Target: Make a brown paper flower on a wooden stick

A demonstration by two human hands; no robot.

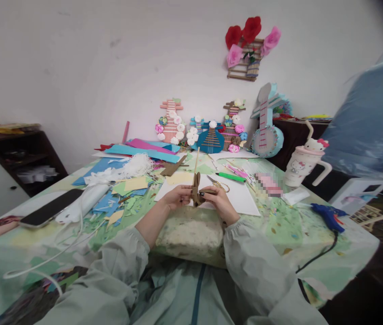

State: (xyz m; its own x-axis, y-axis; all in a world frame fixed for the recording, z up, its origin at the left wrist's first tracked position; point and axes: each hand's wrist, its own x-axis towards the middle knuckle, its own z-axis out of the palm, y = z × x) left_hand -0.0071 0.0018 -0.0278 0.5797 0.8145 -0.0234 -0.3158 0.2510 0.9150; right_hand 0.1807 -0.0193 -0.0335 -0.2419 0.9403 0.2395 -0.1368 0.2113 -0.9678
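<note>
White sheet (242,203) lies mid-table on a patterned green tablecloth (282,225). L hand (178,197) & R hand (217,198) over sheet's near edge, w/ brown piece (196,195) btwn them; pale stick (197,160) sticks up there. L fingers closed in a pinch on its left side; R fingers bent in, pinching its right. Exact gap at fingertips: can't tell, too small. Gold-handled scissors (217,183) on sheet, green marker (231,177) along its far side. L of sheet: paper scraps (123,194), white string (140,164), black phone (52,207). R of sheet: cup w/ straw (301,167), blue glue gun (328,217). Behind sheet: row of craft instruments (210,139), then pale wall (110,76) w/ red & pink flowers (252,29) up high. Dark cabinet (47,149) far L of sheet, past table; big bluish plastic bag (367,122) far R.
</note>
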